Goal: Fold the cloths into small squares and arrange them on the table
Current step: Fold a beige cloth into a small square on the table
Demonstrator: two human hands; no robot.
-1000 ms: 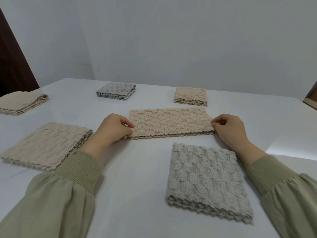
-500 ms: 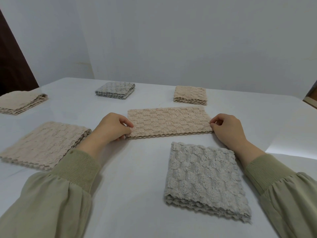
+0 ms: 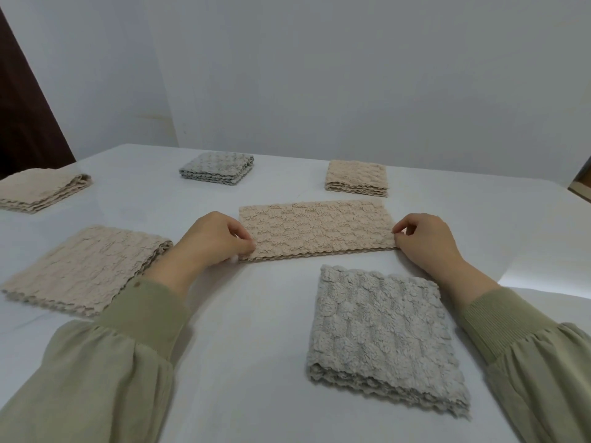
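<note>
Beige cloth [image 3: 315, 230] unchanged: left hand [image 3: 212, 239] and right hand [image 3: 425, 239] still pinching its ends.

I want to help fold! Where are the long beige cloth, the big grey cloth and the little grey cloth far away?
long beige cloth [image 3: 316, 228]: head view, middle of its top face.
big grey cloth [image 3: 380, 334]: head view, centre of its fluffy top.
little grey cloth [image 3: 216, 169]: head view, middle of its top layer.
</note>
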